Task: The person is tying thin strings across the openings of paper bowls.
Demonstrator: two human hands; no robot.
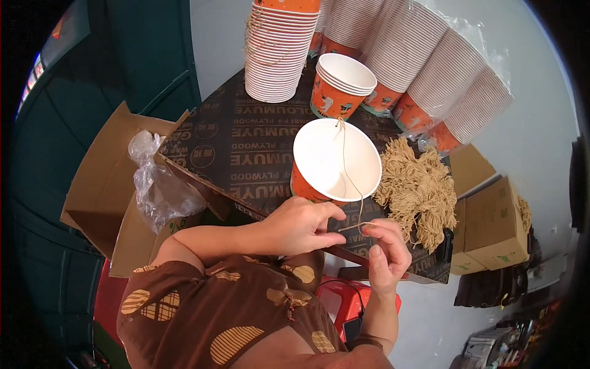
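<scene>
A white-lined paper bucket with an orange patterned outside is tilted toward me near the front of the table. A thin tan string passes through a hole at its far rim and hangs across the opening to my hands. Just in front of the bucket, my left hand has its thumb and index finger apart around the string's loose end, not closed on it. My right hand pinches the string, which bends in a small loop at its fingertips. A bundle of tan strings lies right of the bucket.
Behind stand a small stack of orange paper buckets, a tall stack with strings hanging on it, and plastic-wrapped stacks. Cardboard boxes flank the dark plywood table; a clear plastic bag hangs over the left box.
</scene>
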